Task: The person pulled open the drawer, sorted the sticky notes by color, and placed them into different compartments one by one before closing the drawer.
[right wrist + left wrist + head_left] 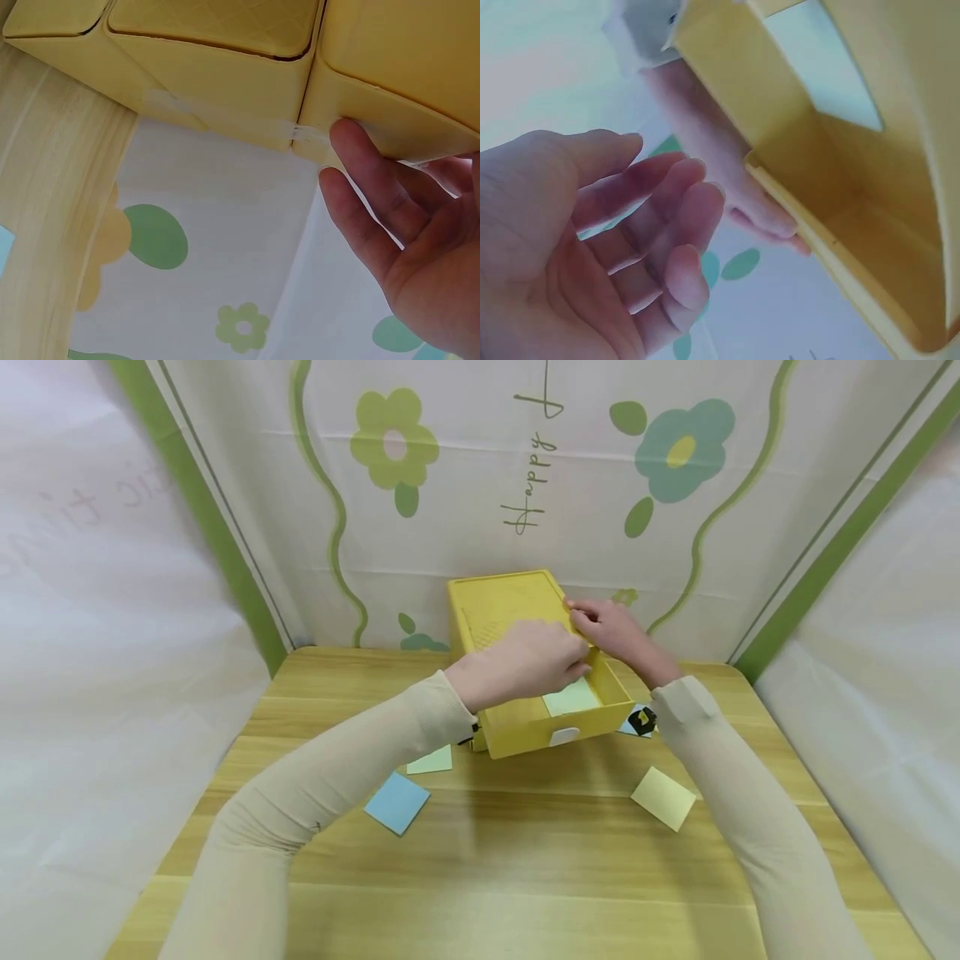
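A yellow drawer box stands tilted at the back of the table, its drawer pulled out toward me. Inside the drawer lies a pale green paper note, also visible in the left wrist view. My left hand hovers over the drawer's opening; in the left wrist view its fingers are loosely bent with nothing between them. My right hand grips the box at its right edge. Its fingertips rest against the yellow outer wall in the right wrist view.
A blue note and a light green note lie left of the box on the wooden table. To the right are a yellow note and a black figure over a blue note. A patterned curtain hangs behind.
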`<act>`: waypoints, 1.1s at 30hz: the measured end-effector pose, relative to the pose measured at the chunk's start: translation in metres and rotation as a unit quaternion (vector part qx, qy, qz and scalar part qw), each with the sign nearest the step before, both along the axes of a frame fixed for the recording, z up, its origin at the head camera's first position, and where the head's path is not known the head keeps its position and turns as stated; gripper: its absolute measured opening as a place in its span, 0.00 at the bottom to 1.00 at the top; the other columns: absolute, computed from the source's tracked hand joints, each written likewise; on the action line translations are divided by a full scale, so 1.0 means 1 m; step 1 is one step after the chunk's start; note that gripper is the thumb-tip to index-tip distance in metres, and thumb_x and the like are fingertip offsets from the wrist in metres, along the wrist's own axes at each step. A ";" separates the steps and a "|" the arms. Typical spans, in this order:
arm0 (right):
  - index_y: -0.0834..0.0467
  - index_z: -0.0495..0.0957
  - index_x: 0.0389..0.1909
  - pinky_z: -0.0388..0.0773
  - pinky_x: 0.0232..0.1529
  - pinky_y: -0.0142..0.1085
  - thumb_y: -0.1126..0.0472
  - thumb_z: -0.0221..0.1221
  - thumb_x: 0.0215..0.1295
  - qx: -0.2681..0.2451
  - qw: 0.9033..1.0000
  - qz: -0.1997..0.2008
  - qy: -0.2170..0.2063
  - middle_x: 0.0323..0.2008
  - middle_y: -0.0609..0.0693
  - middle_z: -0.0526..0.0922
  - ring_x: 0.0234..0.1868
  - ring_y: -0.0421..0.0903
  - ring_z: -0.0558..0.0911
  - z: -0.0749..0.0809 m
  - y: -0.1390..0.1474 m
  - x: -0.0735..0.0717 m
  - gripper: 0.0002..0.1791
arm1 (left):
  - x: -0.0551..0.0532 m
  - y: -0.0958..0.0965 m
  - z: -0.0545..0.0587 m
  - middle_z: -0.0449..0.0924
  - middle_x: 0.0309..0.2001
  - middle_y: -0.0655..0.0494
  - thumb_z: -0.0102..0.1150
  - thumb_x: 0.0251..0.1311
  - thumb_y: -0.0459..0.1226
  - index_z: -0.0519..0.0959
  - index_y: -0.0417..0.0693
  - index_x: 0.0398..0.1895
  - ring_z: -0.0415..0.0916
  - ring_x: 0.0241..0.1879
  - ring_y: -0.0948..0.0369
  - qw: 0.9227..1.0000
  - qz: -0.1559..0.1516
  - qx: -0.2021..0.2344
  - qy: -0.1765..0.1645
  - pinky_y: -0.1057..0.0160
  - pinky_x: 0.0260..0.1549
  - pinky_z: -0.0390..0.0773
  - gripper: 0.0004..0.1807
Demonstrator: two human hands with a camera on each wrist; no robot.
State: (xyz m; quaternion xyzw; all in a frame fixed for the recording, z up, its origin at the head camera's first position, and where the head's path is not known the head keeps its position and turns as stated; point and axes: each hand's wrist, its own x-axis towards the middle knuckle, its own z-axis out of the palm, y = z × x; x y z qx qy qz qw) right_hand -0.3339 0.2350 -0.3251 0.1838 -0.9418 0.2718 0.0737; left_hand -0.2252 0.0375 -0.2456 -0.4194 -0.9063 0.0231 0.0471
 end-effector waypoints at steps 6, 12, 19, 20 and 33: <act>0.50 0.73 0.66 0.58 0.19 0.33 0.48 0.43 0.73 -0.005 1.000 0.004 -0.006 0.33 0.56 0.83 0.15 0.40 0.56 -0.001 0.001 -0.001 0.25 | 0.003 -0.013 0.009 0.64 0.20 0.62 0.48 0.73 0.47 0.73 0.51 0.25 0.65 0.22 0.65 0.998 -0.009 0.066 0.001 0.69 0.21 0.62 0.17; 0.50 0.73 0.66 0.59 0.19 0.34 0.48 0.44 0.73 -0.009 1.000 0.009 0.001 0.26 0.53 0.80 0.14 0.39 0.56 -0.002 -0.001 -0.002 0.25 | 0.008 -0.026 0.012 0.70 0.20 0.62 0.48 0.73 0.47 0.74 0.52 0.23 0.69 0.23 0.65 0.992 0.004 0.126 -0.005 0.69 0.21 0.64 0.18; 0.50 0.73 0.66 0.58 0.18 0.33 0.48 0.43 0.73 -0.010 1.000 0.010 0.005 0.16 0.48 0.68 0.15 0.40 0.57 -0.002 0.000 -0.003 0.25 | 0.019 -0.041 0.010 0.67 0.17 0.62 0.48 0.72 0.45 0.72 0.52 0.19 0.67 0.20 0.64 0.980 0.024 0.194 0.048 0.68 0.19 0.62 0.20; 0.50 0.73 0.66 0.58 0.18 0.33 0.48 0.43 0.73 -0.010 1.000 0.009 0.005 0.16 0.48 0.67 0.15 0.40 0.57 -0.002 0.000 -0.003 0.25 | 0.021 -0.044 0.011 0.66 0.17 0.62 0.49 0.72 0.45 0.71 0.52 0.19 0.66 0.19 0.64 0.977 0.028 0.204 0.052 0.68 0.19 0.62 0.20; 0.50 0.75 0.64 0.60 0.18 0.33 0.49 0.44 0.73 -0.021 1.000 0.009 -0.001 0.46 0.54 0.87 0.15 0.40 0.58 -0.003 0.002 -0.001 0.24 | 0.022 -0.081 -0.003 0.63 0.15 0.61 0.51 0.71 0.42 0.67 0.52 0.15 0.61 0.15 0.65 0.957 0.045 0.277 0.068 0.68 0.17 0.58 0.22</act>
